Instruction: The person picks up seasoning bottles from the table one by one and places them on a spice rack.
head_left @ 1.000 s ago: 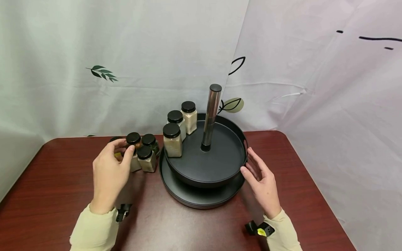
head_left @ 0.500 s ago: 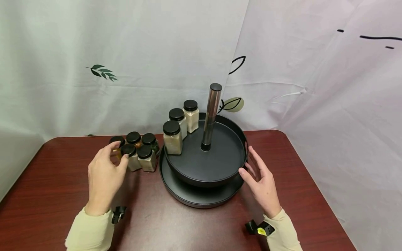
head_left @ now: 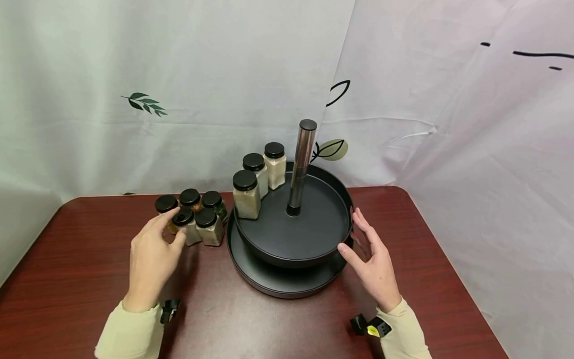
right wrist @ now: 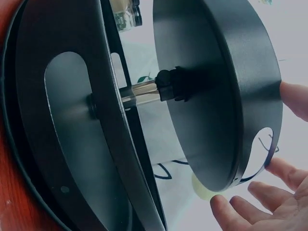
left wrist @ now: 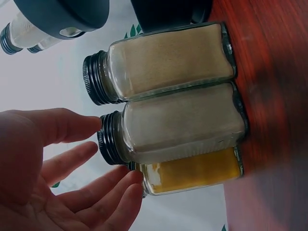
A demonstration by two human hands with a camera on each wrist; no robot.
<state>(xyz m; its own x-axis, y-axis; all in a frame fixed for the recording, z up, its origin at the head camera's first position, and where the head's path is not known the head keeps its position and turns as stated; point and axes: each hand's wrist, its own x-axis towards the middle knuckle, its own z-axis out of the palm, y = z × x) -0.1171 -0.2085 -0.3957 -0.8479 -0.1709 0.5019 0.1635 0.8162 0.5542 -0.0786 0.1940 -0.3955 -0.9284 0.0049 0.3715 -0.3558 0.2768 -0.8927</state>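
My left hand [head_left: 154,252] is at the black lid of a square glass jar of pale powder [left wrist: 183,122], the thumb tip right at the lid and the fingers spread beside it. Next to that jar stand a jar of tan powder [left wrist: 168,60] and a jar of yellow powder [left wrist: 197,172]. A black two-tier turntable rack [head_left: 291,244] stands to the right, three jars of pale powder on its upper tray [right wrist: 257,57]. At that tray's right rim is my right hand [head_left: 374,269], thumb and fingertips against or close to the edge, fingers loosely extended.
A metallic post [head_left: 301,164] rises from the middle of the rack. Behind the front jars are an orange-brown spice jar [head_left: 190,198] and a dark green one [head_left: 214,202]. The red-brown table [head_left: 89,279] ends at a pale curtain [head_left: 202,99].
The upper tray has turned slightly, carrying its three jars back and to the right. My left hand has shifted left, then back to the front jar's lid; my right thumb slid leftward along the rim.
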